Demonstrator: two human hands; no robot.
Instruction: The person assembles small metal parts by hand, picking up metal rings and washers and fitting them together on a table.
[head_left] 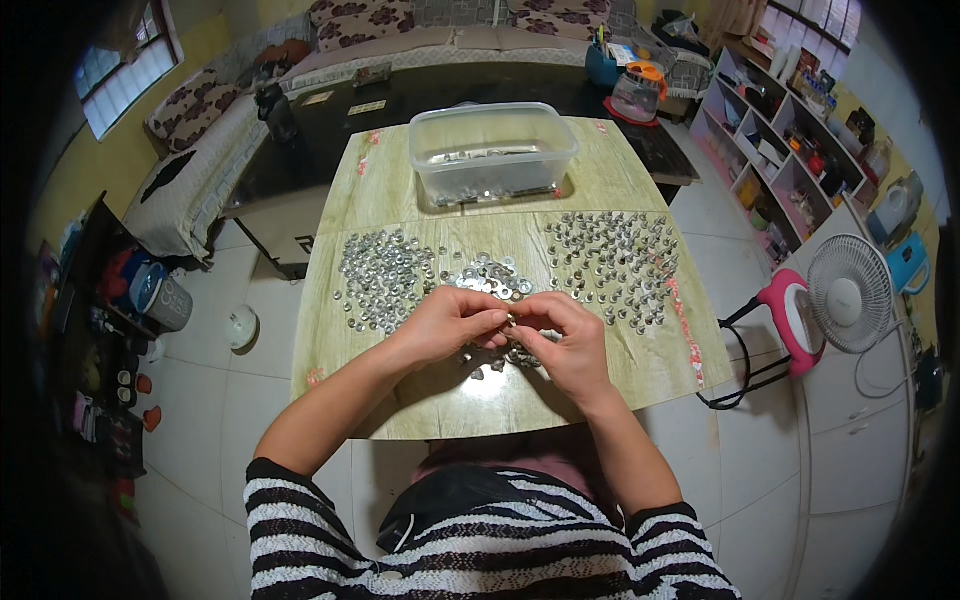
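Note:
My left hand (455, 322) and my right hand (563, 345) meet over the near middle of the table. Their thumbs and forefingers pinch a small metal fastener (511, 320) between them; its exact kind is mostly hidden by the fingers. Just beyond the hands lies a heap of flat metal washers (490, 272). Spread to the left are many silvery nut-like pieces (385, 275). On the right stand many small screw-like pieces (612, 262), set apart from one another. Partly under my hands is another small pile of metal parts (478, 357).
A clear plastic tub (493, 185) with metal pieces stands at the table's (420, 400) far side. Behind is a dark glossy table (420, 95) with a lidded jug (637, 95). A white fan (848, 295) on a pink stool stands to the right, near shelves (770, 140).

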